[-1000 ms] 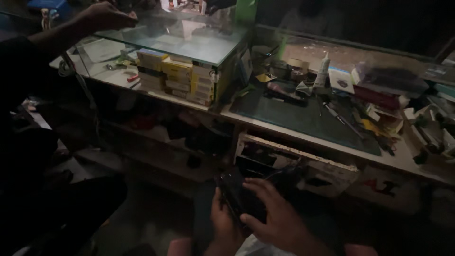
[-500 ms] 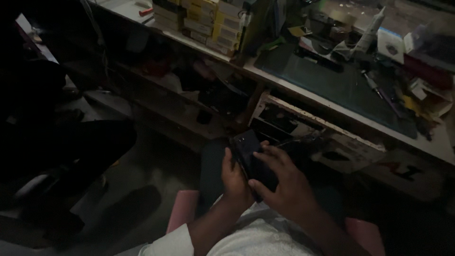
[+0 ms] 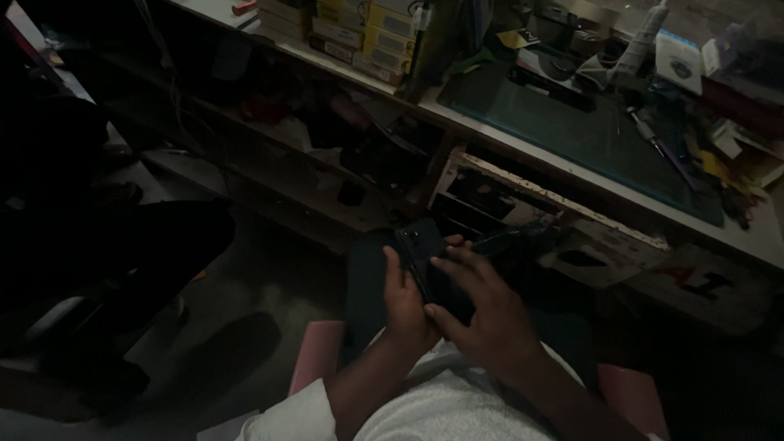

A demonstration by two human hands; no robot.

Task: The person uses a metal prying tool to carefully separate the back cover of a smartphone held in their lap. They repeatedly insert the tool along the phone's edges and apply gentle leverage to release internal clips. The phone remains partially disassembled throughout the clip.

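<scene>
A dark smartphone (image 3: 423, 242) lies back-up over my lap, below the workbench edge. My left hand (image 3: 403, 304) grips it from the left side, thumb along its edge. Over the phone's lower right part rests my right hand (image 3: 482, 314), fingers spread and touching its back. Both forearms rise from the bottom of the view, above my white shirt. The light is dim and the phone's lower end is hidden under my right hand.
A workbench with a green cutting mat (image 3: 572, 131) runs across the top; tools, a glue tube (image 3: 641, 41) and stacked yellow boxes (image 3: 359, 33) lie on it. An open drawer (image 3: 523, 204) sits just beyond my hands. Another person's dark legs (image 3: 98, 253) are at left.
The view has tilted down and closer to my lap. Both hands stay on the phone, which has drawn nearer to my body; the glass counter and the other person's arm have left view.
</scene>
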